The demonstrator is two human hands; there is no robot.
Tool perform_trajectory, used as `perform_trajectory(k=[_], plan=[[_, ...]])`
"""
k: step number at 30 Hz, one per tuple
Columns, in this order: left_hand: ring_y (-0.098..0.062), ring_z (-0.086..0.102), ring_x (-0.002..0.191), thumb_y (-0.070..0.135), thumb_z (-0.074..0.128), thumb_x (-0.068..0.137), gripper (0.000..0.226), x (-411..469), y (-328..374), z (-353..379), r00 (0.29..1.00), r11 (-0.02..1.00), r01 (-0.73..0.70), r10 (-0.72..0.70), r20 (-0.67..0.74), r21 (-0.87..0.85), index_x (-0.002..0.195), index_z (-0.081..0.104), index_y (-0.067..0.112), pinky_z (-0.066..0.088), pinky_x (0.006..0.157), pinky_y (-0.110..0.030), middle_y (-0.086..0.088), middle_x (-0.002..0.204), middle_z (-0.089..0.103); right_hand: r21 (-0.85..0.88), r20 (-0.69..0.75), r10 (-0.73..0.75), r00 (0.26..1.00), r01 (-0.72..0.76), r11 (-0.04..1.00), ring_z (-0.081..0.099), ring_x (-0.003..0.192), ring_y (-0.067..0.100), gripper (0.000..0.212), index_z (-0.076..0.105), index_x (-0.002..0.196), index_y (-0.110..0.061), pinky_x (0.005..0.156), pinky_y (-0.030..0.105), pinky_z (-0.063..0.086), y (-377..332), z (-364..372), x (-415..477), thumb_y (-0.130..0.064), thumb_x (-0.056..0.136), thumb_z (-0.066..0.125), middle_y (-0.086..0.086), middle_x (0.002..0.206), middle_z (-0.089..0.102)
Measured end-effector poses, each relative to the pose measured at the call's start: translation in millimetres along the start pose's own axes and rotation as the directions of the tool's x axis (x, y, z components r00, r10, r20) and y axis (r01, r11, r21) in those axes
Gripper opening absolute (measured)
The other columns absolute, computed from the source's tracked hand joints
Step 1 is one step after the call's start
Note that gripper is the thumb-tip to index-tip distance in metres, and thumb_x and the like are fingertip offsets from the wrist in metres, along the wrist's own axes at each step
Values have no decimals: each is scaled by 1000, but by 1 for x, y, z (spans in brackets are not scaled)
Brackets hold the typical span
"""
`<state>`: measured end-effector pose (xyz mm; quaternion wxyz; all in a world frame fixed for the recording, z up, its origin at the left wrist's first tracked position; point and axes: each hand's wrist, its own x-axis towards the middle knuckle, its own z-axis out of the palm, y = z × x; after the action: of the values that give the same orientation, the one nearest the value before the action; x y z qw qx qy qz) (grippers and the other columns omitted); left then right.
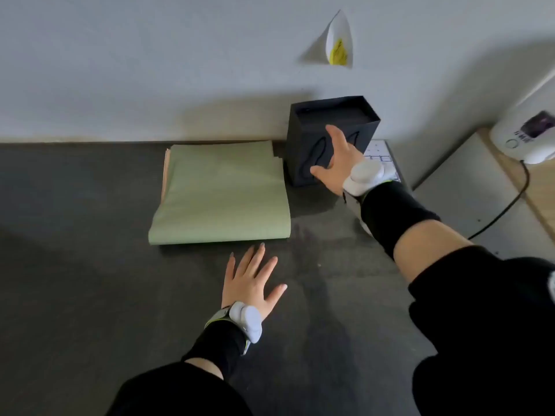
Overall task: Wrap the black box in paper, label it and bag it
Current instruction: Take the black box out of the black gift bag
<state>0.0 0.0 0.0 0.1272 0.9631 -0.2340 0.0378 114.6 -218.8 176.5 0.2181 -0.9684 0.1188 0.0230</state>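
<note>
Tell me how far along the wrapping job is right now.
Nothing looks done yet. The green paper stack lies flat and unused. The right hand is open against the black bag; the left hand rests open on the table. Wrapping, labelling and bagging remain; no box is visible.

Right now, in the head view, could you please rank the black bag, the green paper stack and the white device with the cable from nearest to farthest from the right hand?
1. Black bag: at the right hand, fingers spread on its front face.
2. Green paper stack: to the hand's left, beside the bag.
3. White device: far right, on the side surface.
</note>
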Motion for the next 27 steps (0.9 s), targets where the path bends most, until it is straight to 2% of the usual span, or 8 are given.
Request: perform_trajectory(k=[4,6,9,13,16,19,25,27], plan=[[-25,38,132,57,43,85,55,0,-3,10,998,1000,-17,16,-68,-4,126,58,23,23,108,-53,-7,145,44,59,54,-14,998,11,998,63,93,28,74,13,144,-32,90,47,49,-9,13,33,-38,86,59,8,108,63],[-25,39,133,57,43,85,55,2,-1,8,997,1000,-28,28,-73,-5,126,58,24,23,108,-53,-7,145,43,133,31,-30,999,26,991,66,82,26,57,28,133,-28,84,46,53,-11,17,36,-36,87,59,4,95,65],[-25,40,133,57,44,85,54,2,-3,11,998,1000,-25,25,-65,1,126,59,25,22,109,-53,-6,145,43,213,-72,18,997,-2,977,67,71,27,41,35,116,-25,76,47,56,-15,25,44,-41,86,58,2,86,65],[-25,41,132,58,46,84,53,1,-3,10,999,1000,-19,18,-52,-19,124,60,26,24,108,-53,-6,145,44,196,-97,114,989,-93,976,67,76,28,42,39,108,-24,75,44,56,-23,26,44,-52,83,56,4,91,66],[-25,41,133,58,47,83,53,2,-2,8,999,999,-9,7,-40,-35,124,60,26,25,107,-53,-6,144,45,116,-126,135,983,-121,986,63,79,25,32,42,106,-21,72,35,51,-22,20,42,-44,89,53,1,90,62],[-24,42,132,58,47,83,54,2,-2,6,1000,999,-1,-1,-31,-51,124,60,27,25,107,-52,-5,144,45,27,-173,86,981,-83,996,52,80,28,22,41,109,-18,67,32,39,-18,9,34,-33,94,47,4,93,55],[-22,38,132,60,45,82,55,3,0,-3,999,995,20,-17,27,-96,123,61,27,23,108,-49,-4,143,46,22,-201,-12,979,17,1000,56,72,31,17,34,95,-19,65,35,46,-1,-23,6,-28,93,48,7,81,55],[-19,33,133,61,42,81,57,3,-2,-7,990,991,53,-36,136,-122,123,61,27,18,110,-46,-4,144,45,-8,-210,-70,975,70,998,54,69,31,21,32,91,-20,62,32,43,5,-34,-9,-28,92,51,5,73,53]])
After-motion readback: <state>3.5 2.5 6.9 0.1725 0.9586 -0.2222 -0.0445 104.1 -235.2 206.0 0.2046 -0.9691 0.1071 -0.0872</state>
